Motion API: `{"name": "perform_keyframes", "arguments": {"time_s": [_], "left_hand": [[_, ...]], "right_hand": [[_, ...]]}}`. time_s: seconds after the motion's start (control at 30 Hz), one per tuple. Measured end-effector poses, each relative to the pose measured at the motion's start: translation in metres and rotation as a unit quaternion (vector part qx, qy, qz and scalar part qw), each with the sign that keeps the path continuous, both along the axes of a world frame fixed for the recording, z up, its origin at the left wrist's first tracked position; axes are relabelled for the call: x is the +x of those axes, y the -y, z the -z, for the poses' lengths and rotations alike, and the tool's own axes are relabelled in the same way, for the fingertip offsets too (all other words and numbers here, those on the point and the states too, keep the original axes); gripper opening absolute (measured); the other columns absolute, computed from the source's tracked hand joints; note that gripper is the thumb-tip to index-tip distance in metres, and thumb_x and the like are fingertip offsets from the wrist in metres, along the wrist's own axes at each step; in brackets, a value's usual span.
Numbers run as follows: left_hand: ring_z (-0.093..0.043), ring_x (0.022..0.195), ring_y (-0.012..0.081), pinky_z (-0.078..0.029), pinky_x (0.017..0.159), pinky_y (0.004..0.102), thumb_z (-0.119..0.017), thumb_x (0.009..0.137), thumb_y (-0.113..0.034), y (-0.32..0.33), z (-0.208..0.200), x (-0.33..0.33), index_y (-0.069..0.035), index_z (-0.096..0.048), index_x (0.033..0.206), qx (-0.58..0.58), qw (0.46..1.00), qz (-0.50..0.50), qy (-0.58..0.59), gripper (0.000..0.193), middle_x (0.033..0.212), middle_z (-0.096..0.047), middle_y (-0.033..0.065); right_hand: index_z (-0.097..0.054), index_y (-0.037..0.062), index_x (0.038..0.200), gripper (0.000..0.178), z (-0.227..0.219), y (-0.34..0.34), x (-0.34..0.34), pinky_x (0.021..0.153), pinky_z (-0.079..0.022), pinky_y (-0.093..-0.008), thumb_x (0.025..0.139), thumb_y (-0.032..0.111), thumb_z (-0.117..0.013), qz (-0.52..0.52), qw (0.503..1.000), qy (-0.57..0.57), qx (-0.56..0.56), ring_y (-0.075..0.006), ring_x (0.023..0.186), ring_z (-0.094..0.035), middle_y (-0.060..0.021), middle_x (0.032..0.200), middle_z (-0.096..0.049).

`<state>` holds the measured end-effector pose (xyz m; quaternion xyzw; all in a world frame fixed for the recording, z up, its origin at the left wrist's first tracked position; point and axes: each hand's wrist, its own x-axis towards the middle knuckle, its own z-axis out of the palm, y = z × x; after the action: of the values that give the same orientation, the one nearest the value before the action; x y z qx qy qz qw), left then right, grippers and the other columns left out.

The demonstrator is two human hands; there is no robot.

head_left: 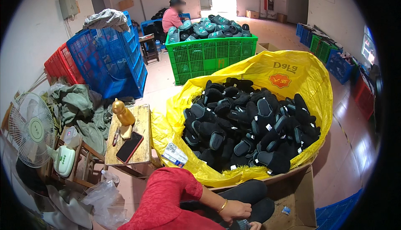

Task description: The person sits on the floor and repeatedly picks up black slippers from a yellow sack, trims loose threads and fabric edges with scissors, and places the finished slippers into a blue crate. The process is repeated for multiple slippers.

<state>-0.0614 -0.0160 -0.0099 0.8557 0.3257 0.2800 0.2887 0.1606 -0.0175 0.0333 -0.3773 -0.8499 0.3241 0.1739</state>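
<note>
My left hand, below a red sleeve and a gold bracelet, is closed with bent fingers at the lower edge. Only a small part of my right hand shows beside it, cut off by the frame. Between the two hands is a small grey-blue patterned thing, mostly covered, and its kind cannot be made out. Two rounded black shapes lie just beyond the hands. Ahead, a large yellow woven sack, its mouth spread wide, holds a heap of black slippers with small white tags.
An open cardboard box beside my hands contains a small blue packet. At left are a wooden stool with a phone and gold bottle, and a fan. Farther off, a person sits behind a green slipper crate.
</note>
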Motion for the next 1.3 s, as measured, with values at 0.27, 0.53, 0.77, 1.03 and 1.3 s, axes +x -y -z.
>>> {"name": "perform_keyframes", "arguments": {"time_s": [0.27, 0.53, 0.77, 1.03, 1.3], "left_hand": [[-0.049, 0.088, 0.0326, -0.044, 0.077, 0.0397, -0.078, 0.054, -0.017, 0.008, 0.0, 0.015, -0.004, -0.054, 0.085, 0.029, 0.996, -0.085, 0.012, 0.041, 0.09, -0.054, 0.0139], [-0.048, 0.081, 0.0336, -0.042, 0.07, 0.0409, -0.066, 0.058, -0.012, 0.011, 0.001, 0.023, -0.006, -0.048, 0.079, 0.078, 0.972, -0.222, 0.025, 0.028, 0.083, -0.05, 0.0131], [-0.049, 0.082, 0.0302, -0.045, 0.067, 0.0386, -0.072, 0.051, -0.01, -0.017, 0.002, 0.038, -0.008, -0.051, 0.083, 0.097, 0.935, -0.337, 0.045, 0.038, 0.086, -0.052, 0.0091], [-0.054, 0.08, 0.0315, -0.047, 0.061, 0.0398, -0.069, 0.058, -0.007, -0.06, 0.002, 0.054, -0.007, -0.053, 0.088, 0.051, 0.892, -0.44, 0.094, 0.034, 0.085, -0.055, 0.0099], [-0.06, 0.08, 0.0352, -0.049, 0.065, 0.0423, -0.067, 0.063, -0.007, -0.079, -0.006, 0.052, -0.008, -0.054, 0.088, -0.039, 0.868, -0.474, 0.142, 0.028, 0.085, -0.059, 0.0125]], "right_hand": [[-0.05, 0.0035, 0.103, 0.05, 0.009, -0.002, 0.007, 0.077, -0.047, -0.0459, 0.063, 0.005, -0.08, 0.037, 0.998, -0.01, 0.044, -0.0392, 0.09, -0.056, -0.0177, 0.1, -0.052], [-0.051, -0.0023, 0.098, 0.03, 0.044, -0.023, 0.009, 0.087, -0.044, -0.0413, 0.069, -0.006, -0.057, 0.065, 0.988, -0.087, 0.112, -0.0354, 0.095, -0.054, -0.0191, 0.096, -0.052], [-0.05, -0.0002, 0.104, 0.031, 0.049, -0.053, 0.002, 0.087, -0.043, -0.037, 0.076, -0.005, -0.061, 0.17, 0.974, -0.047, 0.14, -0.0346, 0.094, -0.052, -0.0163, 0.098, -0.05], [-0.052, -0.0064, 0.109, 0.025, 0.056, -0.09, -0.007, 0.082, -0.046, -0.0366, 0.087, 0.005, -0.056, 0.293, 0.952, -0.07, 0.05, -0.0271, 0.089, -0.058, -0.0179, 0.099, -0.062], [-0.055, -0.0065, 0.108, 0.028, 0.013, -0.063, -0.03, 0.08, -0.047, -0.0358, 0.087, 0.009, -0.063, 0.281, 0.959, -0.026, 0.02, -0.0234, 0.085, -0.058, -0.0152, 0.095, -0.063]]}}
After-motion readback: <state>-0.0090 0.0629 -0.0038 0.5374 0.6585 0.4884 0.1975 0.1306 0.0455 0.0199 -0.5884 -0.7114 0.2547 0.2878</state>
